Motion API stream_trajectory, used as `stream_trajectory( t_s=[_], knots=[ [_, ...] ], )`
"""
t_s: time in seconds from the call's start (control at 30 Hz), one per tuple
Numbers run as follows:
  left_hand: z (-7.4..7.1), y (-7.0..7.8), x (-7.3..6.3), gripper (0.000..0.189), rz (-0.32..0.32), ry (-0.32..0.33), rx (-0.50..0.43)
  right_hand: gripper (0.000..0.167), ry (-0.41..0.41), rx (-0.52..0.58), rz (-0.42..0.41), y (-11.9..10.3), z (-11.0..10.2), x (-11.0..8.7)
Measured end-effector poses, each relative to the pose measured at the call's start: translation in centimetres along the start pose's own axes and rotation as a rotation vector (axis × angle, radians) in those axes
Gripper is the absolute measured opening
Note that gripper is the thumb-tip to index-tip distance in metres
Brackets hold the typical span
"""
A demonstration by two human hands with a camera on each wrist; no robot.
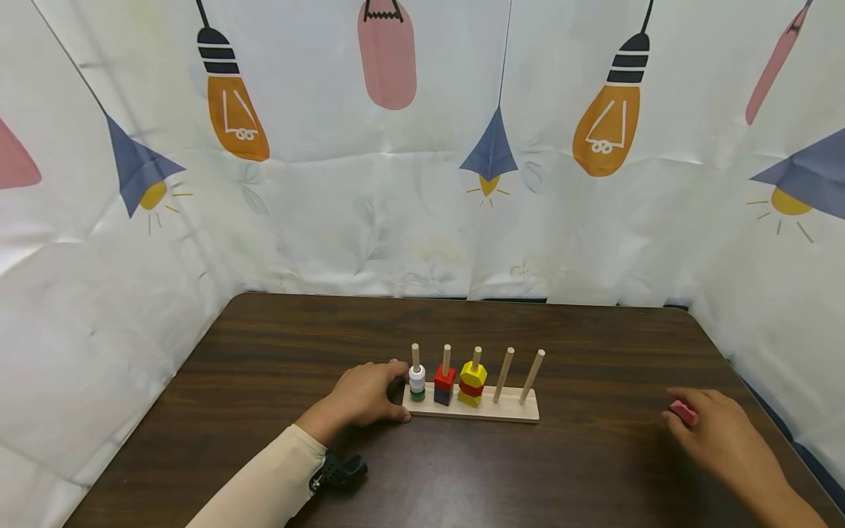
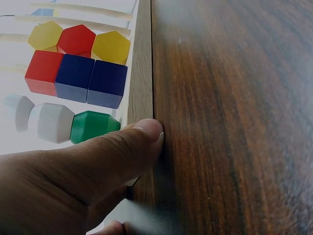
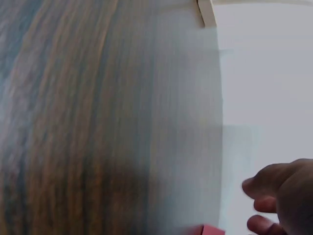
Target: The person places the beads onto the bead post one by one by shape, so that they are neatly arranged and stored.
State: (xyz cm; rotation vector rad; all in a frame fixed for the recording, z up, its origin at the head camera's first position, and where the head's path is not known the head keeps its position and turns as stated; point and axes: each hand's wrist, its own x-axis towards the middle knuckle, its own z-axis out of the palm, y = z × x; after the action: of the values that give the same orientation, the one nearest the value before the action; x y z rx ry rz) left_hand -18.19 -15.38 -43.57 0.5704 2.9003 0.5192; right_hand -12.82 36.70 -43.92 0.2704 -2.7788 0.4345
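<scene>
A wooden peg stand (image 1: 475, 413) stands on the table. Its left end is gripped by my left hand (image 1: 370, 392), and the thumb (image 2: 139, 134) presses along the front edge of the base. On the leftmost peg are white beads (image 1: 416, 375) above a green one (image 2: 95, 126). The adjacent peg carries a red cube (image 1: 444, 378) over dark blue cubes (image 2: 106, 83). Yellow and red hexagonal blocks (image 1: 473, 375) fill the third. Far to the right, my right hand (image 1: 726, 433) hovers with fingers loosely bent. A red block (image 3: 212, 230) shows below its fingertips, apart from them in the right wrist view.
Two bare pegs (image 1: 504, 375) rise at the right of the stand. The dark wooden table (image 1: 561, 469) spans the space between both hands. A white patterned curtain (image 1: 422, 242) hangs behind it and along both sides. A black strap (image 1: 337, 471) circles the left wrist.
</scene>
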Motion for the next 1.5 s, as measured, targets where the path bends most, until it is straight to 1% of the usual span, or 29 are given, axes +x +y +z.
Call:
stream_trajectory(
  t_s=[0.03,0.1,0.27,0.33,0.4,0.53,0.6,0.7,0.73,0.9,0.97,1.07,1.2,1.27,1.33,1.5],
  knots=[
    [0.0,0.0,0.0,0.05,-0.001,0.0,0.001,0.037,-0.009,-0.006,0.006,0.3,0.0,0.0],
    [0.0,0.0,0.0,0.05,-0.001,-0.001,0.002,0.04,-0.052,-0.016,0.022,0.8,0.0,0.0],
    [0.0,0.0,0.1,0.05,-0.008,-0.005,0.001,0.044,-0.177,-0.025,0.081,1.5,-0.1,0.0],
    [0.0,0.0,0.1,0.05,-0.01,-0.005,0.001,0.044,-0.204,-0.03,0.093,1.6,-0.1,0.1],
    [0.0,0.0,0.0,0.049,-0.009,-0.006,0.001,0.043,-0.211,-0.033,0.094,1.6,-0.1,0.1],
    [0.0,0.0,0.0,0.049,-0.005,-0.007,-0.003,0.041,-0.186,-0.041,0.097,1.7,-0.1,0.1],
    [-0.1,0.1,0.0,0.049,-0.002,-0.007,-0.007,0.039,-0.188,-0.041,0.102,1.7,-0.1,0.1],
    [-0.1,0.1,-0.1,0.049,0.0,-0.005,-0.007,0.034,-0.175,-0.046,0.098,1.8,-0.1,0.1],
    [-0.1,0.1,-0.1,0.049,0.001,-0.004,-0.007,0.032,-0.162,-0.048,0.087,1.8,0.0,0.1],
    [0.0,0.0,-0.1,0.049,0.007,0.0,-0.004,0.021,-0.044,-0.031,0.019,1.5,0.7,0.1],
    [0.0,0.0,-0.1,0.049,0.007,0.002,-0.003,0.02,-0.027,-0.015,-0.001,1.3,0.9,0.2],
    [0.1,-0.1,-0.1,0.049,0.007,0.004,-0.002,0.021,-0.023,0.019,-0.037,0.9,1.2,0.4],
    [0.1,-0.1,-0.1,0.049,0.007,0.006,-0.003,0.025,-0.015,0.04,-0.083,0.3,1.5,0.7],
    [0.1,-0.1,-0.1,0.049,0.006,0.005,-0.004,0.024,-0.019,0.034,-0.091,0.0,1.6,1.0],
    [0.1,-0.1,-0.1,0.049,0.005,0.004,-0.004,0.021,-0.029,0.024,-0.084,-0.2,1.7,1.3],
    [0.1,-0.2,-0.1,0.049,0.002,0.005,-0.001,0.017,-0.111,0.047,-0.023,-0.5,1.8,2.2]
  ],
)
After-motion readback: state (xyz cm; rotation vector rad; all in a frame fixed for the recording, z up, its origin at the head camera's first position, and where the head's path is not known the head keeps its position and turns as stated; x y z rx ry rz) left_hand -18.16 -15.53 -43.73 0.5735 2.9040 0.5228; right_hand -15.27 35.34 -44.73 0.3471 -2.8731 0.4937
